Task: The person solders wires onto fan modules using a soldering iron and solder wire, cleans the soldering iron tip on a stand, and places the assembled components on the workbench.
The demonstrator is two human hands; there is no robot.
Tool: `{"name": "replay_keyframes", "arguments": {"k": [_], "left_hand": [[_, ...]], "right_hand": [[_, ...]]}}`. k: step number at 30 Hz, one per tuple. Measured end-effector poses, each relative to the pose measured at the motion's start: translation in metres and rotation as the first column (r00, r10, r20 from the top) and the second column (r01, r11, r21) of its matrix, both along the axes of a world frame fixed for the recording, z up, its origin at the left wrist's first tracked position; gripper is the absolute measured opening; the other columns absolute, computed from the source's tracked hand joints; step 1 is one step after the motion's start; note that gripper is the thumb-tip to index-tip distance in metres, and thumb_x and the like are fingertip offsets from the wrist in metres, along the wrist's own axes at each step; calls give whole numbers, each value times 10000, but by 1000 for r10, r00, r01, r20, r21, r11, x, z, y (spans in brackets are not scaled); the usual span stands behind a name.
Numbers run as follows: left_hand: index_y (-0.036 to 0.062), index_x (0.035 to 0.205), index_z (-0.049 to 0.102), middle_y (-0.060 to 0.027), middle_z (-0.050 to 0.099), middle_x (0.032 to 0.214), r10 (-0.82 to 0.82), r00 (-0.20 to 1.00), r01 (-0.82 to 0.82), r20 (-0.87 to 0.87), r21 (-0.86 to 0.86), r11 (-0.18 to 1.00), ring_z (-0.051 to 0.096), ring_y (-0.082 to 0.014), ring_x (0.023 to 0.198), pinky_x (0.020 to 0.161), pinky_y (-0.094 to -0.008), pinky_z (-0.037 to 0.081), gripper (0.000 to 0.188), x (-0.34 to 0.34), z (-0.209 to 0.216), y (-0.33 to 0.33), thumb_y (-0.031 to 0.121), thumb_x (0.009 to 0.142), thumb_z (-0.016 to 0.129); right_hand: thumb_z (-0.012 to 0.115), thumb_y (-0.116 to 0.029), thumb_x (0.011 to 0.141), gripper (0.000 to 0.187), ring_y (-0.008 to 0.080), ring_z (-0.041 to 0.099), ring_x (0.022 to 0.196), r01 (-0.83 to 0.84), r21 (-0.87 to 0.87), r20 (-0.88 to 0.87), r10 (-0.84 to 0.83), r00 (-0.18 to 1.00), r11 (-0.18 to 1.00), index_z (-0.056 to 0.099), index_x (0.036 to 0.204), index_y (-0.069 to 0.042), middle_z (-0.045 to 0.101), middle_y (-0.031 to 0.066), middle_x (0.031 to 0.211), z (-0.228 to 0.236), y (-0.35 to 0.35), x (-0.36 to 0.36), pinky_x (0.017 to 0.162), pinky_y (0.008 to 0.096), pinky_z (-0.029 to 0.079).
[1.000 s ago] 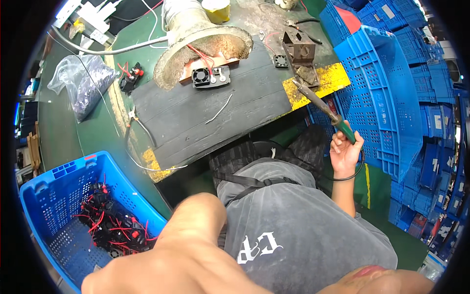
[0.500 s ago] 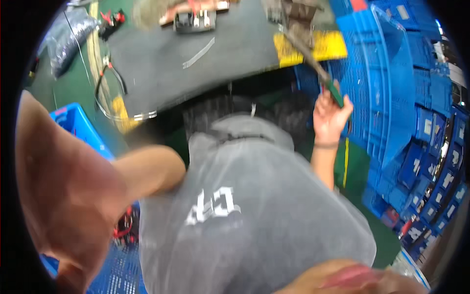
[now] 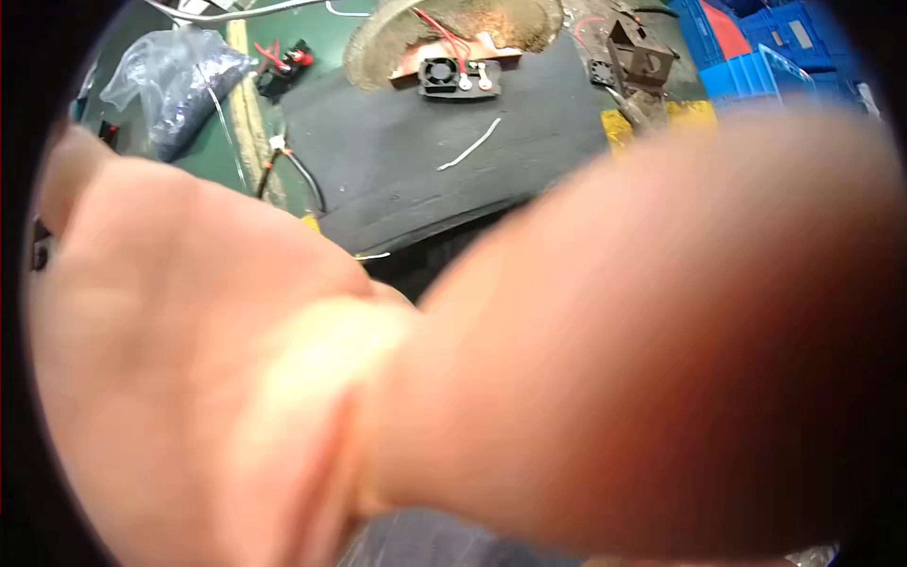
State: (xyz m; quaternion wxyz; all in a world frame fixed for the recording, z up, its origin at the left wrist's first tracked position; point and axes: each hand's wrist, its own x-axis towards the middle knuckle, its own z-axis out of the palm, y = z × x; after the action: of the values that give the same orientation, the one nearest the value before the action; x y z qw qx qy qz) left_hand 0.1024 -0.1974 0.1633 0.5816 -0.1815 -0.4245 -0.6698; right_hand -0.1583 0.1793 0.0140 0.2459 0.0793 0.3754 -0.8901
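My left hand (image 3: 179, 340) fills the left of the head view, palm side showing, very near and blurred. Its finger ends are cut off or smeared at the rim. From the wrist, my left forearm (image 3: 642, 340) spreads across the right, hiding the lower bench. No part of my right hand shows. Just past the forearm's upper edge, a grey tool shaft (image 3: 633, 111) points at a small brown metal box (image 3: 641, 52); its handle is hidden. Beyond my hands, a small black fan assembly (image 3: 440, 74) with red wires leans against a reddish-brown block (image 3: 505, 59).
A thin white strip (image 3: 470, 146) lies on the dark mat (image 3: 378, 132). Black-handled pliers (image 3: 307, 180), a black part with red wires (image 3: 285, 68) and a clear bag of small parts (image 3: 184, 94) are at left. Blue crates (image 3: 756, 80) stand far right.
My left hand and forearm have come closer and swung right across the view. My right hand, which held a green-handled tool, is now hidden. The bench has shifted right in view.
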Motion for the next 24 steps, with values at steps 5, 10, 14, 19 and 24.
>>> {"name": "replay_keyframes", "arguments": {"k": [5,10,14,19,24], "left_hand": [[56,976,639,-55,607,994,119,992,-121,-49,-47,992,562,-158,929,846,-339,426,253,-23,-7,-19,212,794,720],[36,988,625,-64,602,988,272,955,-287,-118,-137,948,561,-161,907,828,-328,429,261,-28,14,-39,192,799,715],[20,998,614,-71,598,983,442,876,-480,-193,-254,840,559,-163,889,814,-319,432,267,-47,30,-35,176,804,710],[1,1010,600,-80,592,977,481,869,-482,-114,-417,771,557,-165,866,796,-308,436,275,-20,28,-53,156,809,705],[-19,1023,587,-88,586,971,673,739,-618,-32,-431,658,555,-167,844,779,-297,439,283,-9,20,-19,136,814,699]], "right_hand": [[445,-391,950,498,199,571,629,48,22,-3,-48,999,999,573,1262,-25,678,137,833,6,-19,8,466,270,429],[471,-407,946,502,192,566,583,158,-12,84,-157,984,987,576,1262,-32,672,128,818,9,-33,38,449,261,422],[502,-432,934,492,192,592,572,202,12,29,-202,979,979,593,1225,-45,673,136,821,6,-17,46,403,272,430],[475,-403,953,492,199,603,618,61,-60,-28,-63,998,996,565,1251,-23,667,151,832,21,-37,45,424,262,456],[464,-390,953,491,199,567,614,25,-102,-80,-33,996,995,570,1262,-24,662,146,849,6,-44,41,450,258,440]]}}
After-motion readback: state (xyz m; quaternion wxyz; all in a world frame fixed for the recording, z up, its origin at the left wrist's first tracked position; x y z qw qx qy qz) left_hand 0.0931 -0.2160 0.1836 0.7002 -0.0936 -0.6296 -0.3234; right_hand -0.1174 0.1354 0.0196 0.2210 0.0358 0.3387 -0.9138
